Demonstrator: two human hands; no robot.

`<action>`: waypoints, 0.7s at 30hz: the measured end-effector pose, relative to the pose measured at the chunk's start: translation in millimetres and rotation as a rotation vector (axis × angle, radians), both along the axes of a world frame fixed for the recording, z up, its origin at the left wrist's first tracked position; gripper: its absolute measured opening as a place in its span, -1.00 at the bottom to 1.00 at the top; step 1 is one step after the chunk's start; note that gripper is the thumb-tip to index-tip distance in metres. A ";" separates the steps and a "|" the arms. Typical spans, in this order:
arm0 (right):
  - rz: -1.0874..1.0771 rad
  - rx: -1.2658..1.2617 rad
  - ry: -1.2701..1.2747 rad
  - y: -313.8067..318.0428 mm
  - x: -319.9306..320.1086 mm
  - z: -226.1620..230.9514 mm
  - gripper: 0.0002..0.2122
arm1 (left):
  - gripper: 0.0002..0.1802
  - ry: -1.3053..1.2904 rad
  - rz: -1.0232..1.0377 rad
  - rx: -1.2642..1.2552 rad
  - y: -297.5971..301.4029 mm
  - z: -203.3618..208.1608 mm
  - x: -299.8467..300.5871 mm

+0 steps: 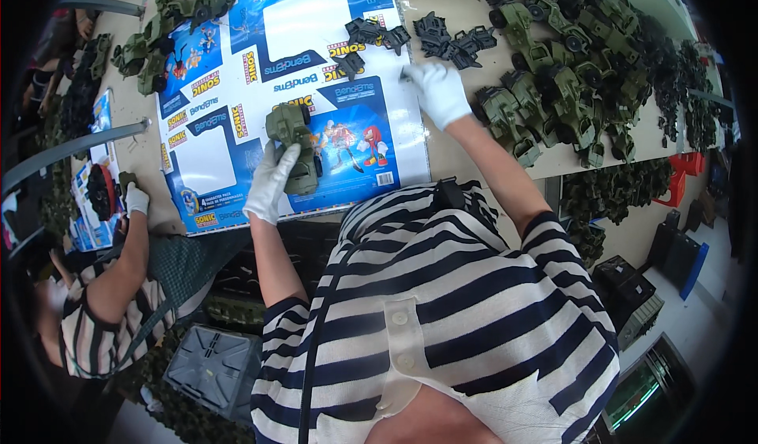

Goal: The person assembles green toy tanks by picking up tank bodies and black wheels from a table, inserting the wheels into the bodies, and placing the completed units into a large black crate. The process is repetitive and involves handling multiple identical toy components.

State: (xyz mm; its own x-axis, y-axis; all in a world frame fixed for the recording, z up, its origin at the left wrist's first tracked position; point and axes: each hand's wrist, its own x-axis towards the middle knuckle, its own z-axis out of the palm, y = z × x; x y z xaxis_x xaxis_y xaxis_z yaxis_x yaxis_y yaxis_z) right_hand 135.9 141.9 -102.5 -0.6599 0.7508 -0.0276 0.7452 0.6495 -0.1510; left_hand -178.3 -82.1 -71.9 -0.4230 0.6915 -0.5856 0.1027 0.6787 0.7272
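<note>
In my gloved left hand (273, 182) is an olive-green toy truck (291, 132), held above a printed cardboard sheet (371, 140). My right hand (437, 92), also in a white glove, is over the sheet's right edge. Its fingers are pinched together, and a small dark bit shows at the tips, too small to name. Just beyond that hand lie black plastic parts (458, 45) on the table. More black parts (369, 33) rest on the sheet's upper right, with one black piece (349, 65) a little apart.
Many green toy trucks (553, 100) are heaped at the right, with black parts (683, 88) beyond them. Other green trucks (146, 57) sit at the upper left. A co-worker's gloved hand (136, 199) is at the left. Below the table stands a grey crate (212, 369).
</note>
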 end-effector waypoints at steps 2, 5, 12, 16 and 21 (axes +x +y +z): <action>0.106 -0.054 0.103 -31.7 28.9 -15.3 -0.60 | 0.27 -0.019 -0.012 -0.011 12.6 11.3 20.5; 0.059 -0.254 0.243 -61.1 52.2 -4.4 -0.52 | 0.31 0.435 -0.114 -0.152 20.3 3.4 39.6; 0.348 -0.112 0.044 -26.6 48.4 27.9 -0.54 | -0.01 0.442 0.016 -0.270 54.0 11.1 45.0; 0.736 -0.119 -0.003 -14.6 34.6 -19.3 -0.57 | -0.05 0.396 -0.158 -0.143 57.4 4.4 35.4; 0.636 -0.387 -0.227 1.8 34.4 -8.7 -0.57 | -0.10 0.081 -0.285 0.048 35.7 -9.4 48.2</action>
